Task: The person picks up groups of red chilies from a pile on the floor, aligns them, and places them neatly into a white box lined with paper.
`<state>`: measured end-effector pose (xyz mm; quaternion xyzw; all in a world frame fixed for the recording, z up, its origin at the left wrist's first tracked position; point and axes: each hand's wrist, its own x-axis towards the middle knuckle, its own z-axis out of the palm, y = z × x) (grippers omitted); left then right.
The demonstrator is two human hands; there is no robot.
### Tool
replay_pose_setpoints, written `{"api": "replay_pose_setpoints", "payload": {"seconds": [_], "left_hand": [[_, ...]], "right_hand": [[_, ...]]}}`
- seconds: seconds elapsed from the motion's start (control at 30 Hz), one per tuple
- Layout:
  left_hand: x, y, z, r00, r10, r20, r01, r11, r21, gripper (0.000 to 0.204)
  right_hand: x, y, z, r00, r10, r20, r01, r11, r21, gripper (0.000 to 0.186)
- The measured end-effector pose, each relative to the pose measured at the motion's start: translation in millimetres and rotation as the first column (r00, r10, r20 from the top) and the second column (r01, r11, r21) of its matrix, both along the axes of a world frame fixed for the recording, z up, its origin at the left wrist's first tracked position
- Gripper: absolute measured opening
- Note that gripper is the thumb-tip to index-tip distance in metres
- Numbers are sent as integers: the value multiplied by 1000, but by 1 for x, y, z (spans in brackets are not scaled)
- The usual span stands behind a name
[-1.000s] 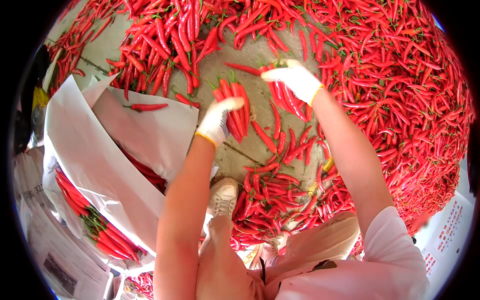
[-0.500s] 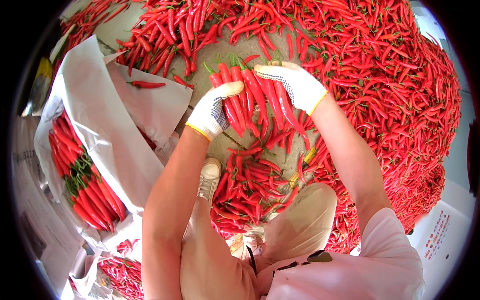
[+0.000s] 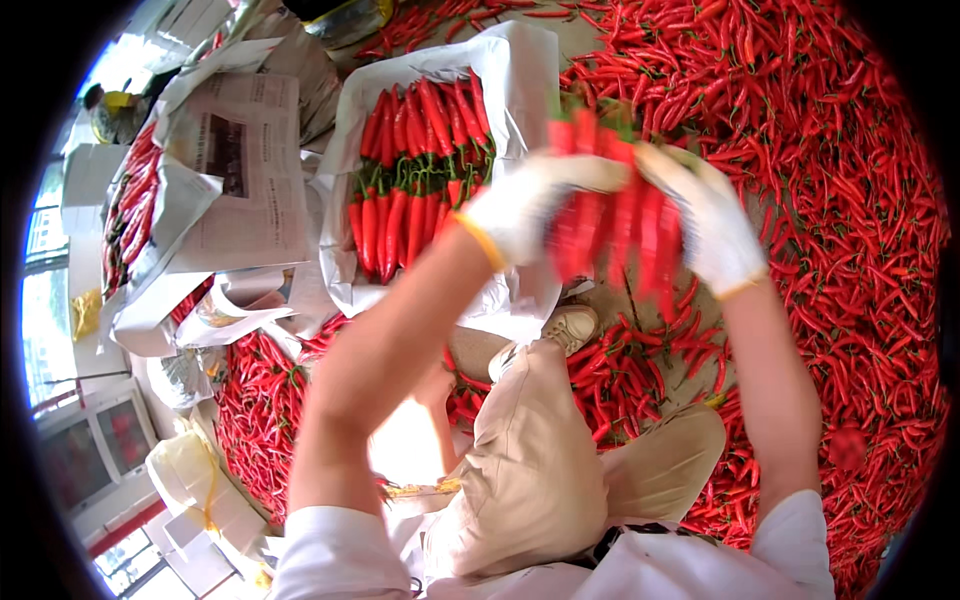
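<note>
Between my two gloved hands hangs a row of red chili peppers [image 3: 622,225], stems up and tips down, smeared by motion. My left hand [image 3: 540,200] is closed on the left side of the bunch, thumb across the front. On its right side my right hand [image 3: 705,215] grips the peppers near their stems. Both hands wear white gloves with yellow cuffs. Just left of the bunch stands a box lined with white paper [image 3: 535,80]. Inside it, long red chilies [image 3: 425,120] lie in two neat rows, their green stems meeting in the middle.
A huge heap of loose chilies [image 3: 850,250] covers the floor on the right. A smaller pile [image 3: 620,380] lies by my shoe [image 3: 572,328]. At the left are a newspaper-lined box [image 3: 240,190] and more chilies [image 3: 260,420]. Another person [image 3: 115,112] is at the far left.
My view has turned left, so the lined box now shows almost whole. Both hands still hold the bunch, which is now close to the box's right side.
</note>
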<state>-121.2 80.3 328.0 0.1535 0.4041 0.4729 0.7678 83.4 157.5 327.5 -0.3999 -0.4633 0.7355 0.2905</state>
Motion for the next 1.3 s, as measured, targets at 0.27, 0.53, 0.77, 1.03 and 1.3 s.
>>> {"api": "replay_pose_setpoints", "payload": {"seconds": [0.27, 0.53, 0.77, 1.03, 1.3], "left_hand": [[-155, -57, 7, 922, 219, -318, -302, 923, -240, 30], [-146, -81, -40, 864, 164, -476, -256, 957, -135, 38], [-146, -93, -51, 115, -118, -986, 28, 993, -115, 87], [-126, -109, -48, 14, 182, -983, -84, 980, 180, 68], [-111, -129, -82, -428, 340, -837, 59, 935, 350, 61]], "right_hand": [[-190, -38, -53, 991, 46, -123, -73, 970, -231, 30], [-199, -37, -85, 848, 267, 458, -375, 913, 162, 62], [-176, -23, -7, 475, 195, 858, -797, 509, 325, 64], [-135, 17, -42, 600, 189, 777, -746, 483, 458, 63], [-144, 6, -57, 847, -4, 531, -517, 226, 826, 34]]}}
